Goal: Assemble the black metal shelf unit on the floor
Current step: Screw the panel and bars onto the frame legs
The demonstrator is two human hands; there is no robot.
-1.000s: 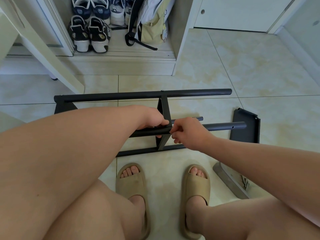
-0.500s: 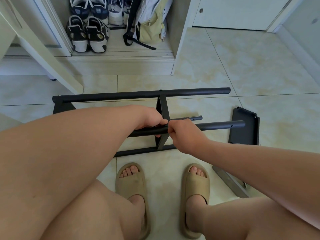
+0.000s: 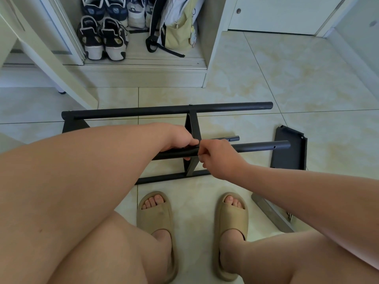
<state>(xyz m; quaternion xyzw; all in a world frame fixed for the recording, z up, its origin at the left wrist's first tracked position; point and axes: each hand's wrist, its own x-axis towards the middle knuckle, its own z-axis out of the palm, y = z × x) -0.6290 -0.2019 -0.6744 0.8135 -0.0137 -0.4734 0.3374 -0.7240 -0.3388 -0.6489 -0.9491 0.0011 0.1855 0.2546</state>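
The black shelf frame (image 3: 168, 110) lies on its side on the tiled floor (image 3: 287, 78) in front of you. Your left hand (image 3: 178, 138) grips its near tube (image 3: 262, 146). Your right hand (image 3: 217, 156) curls at the joint, and whether it holds anything is hidden. The frame looks rigid, smooth and fairly light, so hold the tubes beside the joints.

Open white wooden cupboard (image 3: 143, 76), black-and-white sneakers (image 3: 102, 37) inside at its left, pale green fabric backpack (image 3: 178, 29) inside at its right, glossy cream floor tiles (image 3: 266, 74) before it
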